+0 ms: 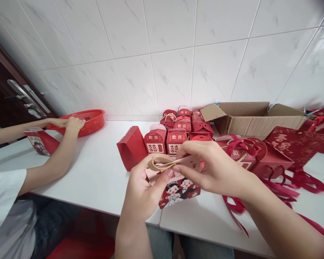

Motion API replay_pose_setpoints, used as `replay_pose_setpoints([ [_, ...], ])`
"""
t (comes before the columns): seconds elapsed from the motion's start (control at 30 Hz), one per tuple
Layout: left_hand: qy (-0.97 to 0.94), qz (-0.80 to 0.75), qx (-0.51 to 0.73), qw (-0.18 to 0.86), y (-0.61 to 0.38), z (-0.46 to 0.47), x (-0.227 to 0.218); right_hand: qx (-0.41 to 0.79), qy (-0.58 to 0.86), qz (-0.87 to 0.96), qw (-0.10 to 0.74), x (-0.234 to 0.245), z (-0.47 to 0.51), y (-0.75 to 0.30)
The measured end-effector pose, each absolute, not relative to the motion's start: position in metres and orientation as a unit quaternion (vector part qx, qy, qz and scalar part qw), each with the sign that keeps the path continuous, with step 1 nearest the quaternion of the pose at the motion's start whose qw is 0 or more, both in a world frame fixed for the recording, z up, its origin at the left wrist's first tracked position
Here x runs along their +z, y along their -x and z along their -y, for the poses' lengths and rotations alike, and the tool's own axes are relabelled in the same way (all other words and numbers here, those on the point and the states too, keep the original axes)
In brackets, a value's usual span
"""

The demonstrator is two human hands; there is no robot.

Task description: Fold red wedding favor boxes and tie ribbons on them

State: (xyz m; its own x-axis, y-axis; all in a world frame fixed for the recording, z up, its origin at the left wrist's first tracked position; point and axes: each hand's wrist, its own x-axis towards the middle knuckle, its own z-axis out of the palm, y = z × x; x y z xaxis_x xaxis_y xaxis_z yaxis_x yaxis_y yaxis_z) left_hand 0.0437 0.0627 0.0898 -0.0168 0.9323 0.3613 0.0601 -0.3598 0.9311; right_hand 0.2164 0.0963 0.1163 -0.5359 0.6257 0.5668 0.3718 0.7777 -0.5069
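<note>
Between my hands, above the front edge of the white table, is a red-and-pink gift box (179, 192) printed with a cartoon bride and groom. A beige strap (162, 163) is looped over at its top, with a small gold stud where my fingertips meet. My left hand (142, 190) is closed around the left side, its thumb pressing the strap at the box top. From the right, my right hand (213, 169) pinches the top edge by the stud. The fingers behind the box are hidden. Just beyond it are several red gift boxes (155, 140).
A plain red box (132, 147) stands left of the group. To the right lie dark red ribbons (283, 187), more boxes and a cardboard carton (259, 124). At left, a co-worker's hands (72, 124) reach into a red plastic basket (97, 124), beside another printed box (40, 144).
</note>
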Motion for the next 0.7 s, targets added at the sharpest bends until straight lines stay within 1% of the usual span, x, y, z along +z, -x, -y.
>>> replay_pose_setpoints([
  [0.13, -0.638, -0.430, 0.502, 0.394, -0.0349, -0.0659, 0.0867, 0.175, 0.324, 0.874, 0.316, 0.1218, -0.0958, -0.2193],
  [0.27, -0.650, -0.426, 0.467, 0.421, -0.0329, -0.0695, 0.0842, 0.214, 0.331, 0.870, 0.298, 0.1219, -0.0960, -0.2187],
  [0.33, -0.656, -0.429, 0.451, 0.427, -0.0344, -0.0700, 0.0840, 0.214, 0.336, 0.872, 0.284, 0.1205, -0.0963, -0.2181],
  [0.5, -0.664, -0.455, 0.442, 0.396, -0.0359, -0.0699, 0.0837, 0.206, 0.354, 0.883, 0.231, 0.1185, -0.0968, -0.2175],
  [0.6, -0.667, -0.466, 0.430, 0.390, -0.0339, -0.0706, 0.0837, 0.204, 0.367, 0.882, 0.214, 0.1187, -0.0977, -0.2173],
  [0.7, -0.678, -0.475, 0.442, 0.345, -0.0320, -0.0714, 0.0836, 0.203, 0.370, 0.882, 0.208, 0.1176, -0.0990, -0.2165],
])
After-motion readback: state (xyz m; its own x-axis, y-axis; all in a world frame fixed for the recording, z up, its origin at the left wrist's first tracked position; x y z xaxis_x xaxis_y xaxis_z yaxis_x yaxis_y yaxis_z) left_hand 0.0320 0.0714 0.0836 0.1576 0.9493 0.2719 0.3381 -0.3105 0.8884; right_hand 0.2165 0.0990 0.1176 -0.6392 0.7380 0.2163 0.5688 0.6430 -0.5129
